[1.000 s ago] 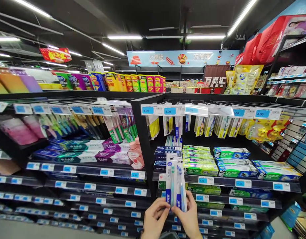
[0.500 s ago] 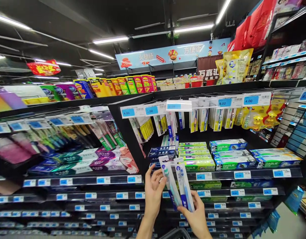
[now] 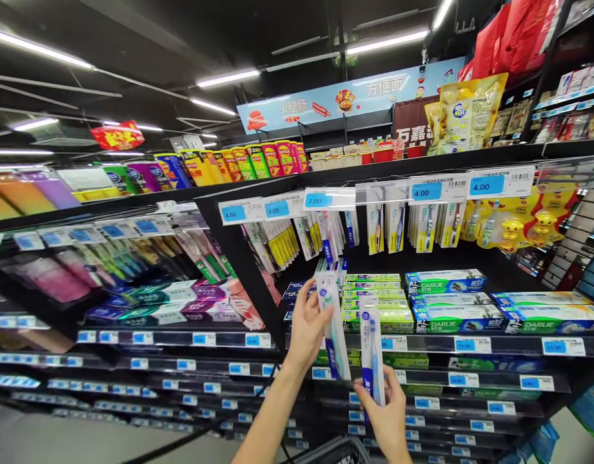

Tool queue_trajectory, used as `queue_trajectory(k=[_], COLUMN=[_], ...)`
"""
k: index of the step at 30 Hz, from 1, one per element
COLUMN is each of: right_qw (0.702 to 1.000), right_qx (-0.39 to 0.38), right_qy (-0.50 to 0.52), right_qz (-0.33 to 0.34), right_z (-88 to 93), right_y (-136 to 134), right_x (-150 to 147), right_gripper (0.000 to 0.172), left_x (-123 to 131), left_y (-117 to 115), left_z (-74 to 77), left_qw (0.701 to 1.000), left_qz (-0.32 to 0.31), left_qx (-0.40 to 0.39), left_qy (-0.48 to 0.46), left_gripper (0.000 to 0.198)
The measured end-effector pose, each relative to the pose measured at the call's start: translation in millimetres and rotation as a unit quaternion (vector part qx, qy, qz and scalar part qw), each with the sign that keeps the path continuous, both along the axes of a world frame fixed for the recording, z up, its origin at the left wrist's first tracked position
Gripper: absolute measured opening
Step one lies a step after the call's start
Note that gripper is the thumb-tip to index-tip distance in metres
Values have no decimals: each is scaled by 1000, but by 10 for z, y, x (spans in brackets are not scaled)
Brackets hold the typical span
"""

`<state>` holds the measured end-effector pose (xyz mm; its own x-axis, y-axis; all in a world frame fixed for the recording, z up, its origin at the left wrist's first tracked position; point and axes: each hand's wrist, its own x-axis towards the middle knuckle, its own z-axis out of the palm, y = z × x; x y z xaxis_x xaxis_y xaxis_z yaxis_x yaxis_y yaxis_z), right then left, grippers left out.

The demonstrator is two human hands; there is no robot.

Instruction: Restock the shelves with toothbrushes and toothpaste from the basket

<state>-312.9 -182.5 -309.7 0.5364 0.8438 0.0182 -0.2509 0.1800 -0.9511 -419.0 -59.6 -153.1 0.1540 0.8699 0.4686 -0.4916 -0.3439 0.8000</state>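
Note:
Pinched in my left hand (image 3: 308,325) is a packaged toothbrush (image 3: 334,332) with a pale green brush, held upright before the shelf edge. My right hand (image 3: 386,403) grips the lower end of a second packaged toothbrush (image 3: 373,354), this one with a blue brush. The two packs are apart, the right one lower. Behind the left pack stand green toothpaste boxes (image 3: 376,299). Above them, similar toothbrush packs (image 3: 328,235) hang from hooks under a price tag (image 3: 329,199) reading 3.00.
Blue and white DARLIE boxes (image 3: 451,283) are stacked to the right. More hanging toothbrushes (image 3: 429,225) line the rack above. A black basket (image 3: 338,451) is at the bottom edge. A dark divider panel (image 3: 243,277) separates the left shelves.
My left hand has risen with its toothbrush pack toward the hanging packs. My right hand has lowered its pack slightly, and the two packs have moved apart. The view has shifted slightly.

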Motion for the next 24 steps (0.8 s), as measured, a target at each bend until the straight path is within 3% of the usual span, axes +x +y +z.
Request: queue_trajectory(k=[6,10,14,18,24], right_qw=[1000,1000,999,999,999], right_qx=[-11,-17,-14,-11,-3], right_qy=[-7,-22,-35,-39,-49], right_qz=[3,11,11,-2,-5], right_z=[9,20,-14,-93,-123], right_y=[37,24,9,23,44], right_x=[107,144,180,202,203], right_gripper=[49,49,48,47,44], left_x=[-30,-63,-84,-95,-133], left_y=[773,1176,1309,1331,1430], left_z=[646,925,1071,1123,1153], left_qw=[986,970,959,957,960], left_qz=[101,167,180,177,159], left_qx=[128,170,212,219,212], left_qy=[26,38,48,70,94], left_gripper=[72,69,53,34,31])
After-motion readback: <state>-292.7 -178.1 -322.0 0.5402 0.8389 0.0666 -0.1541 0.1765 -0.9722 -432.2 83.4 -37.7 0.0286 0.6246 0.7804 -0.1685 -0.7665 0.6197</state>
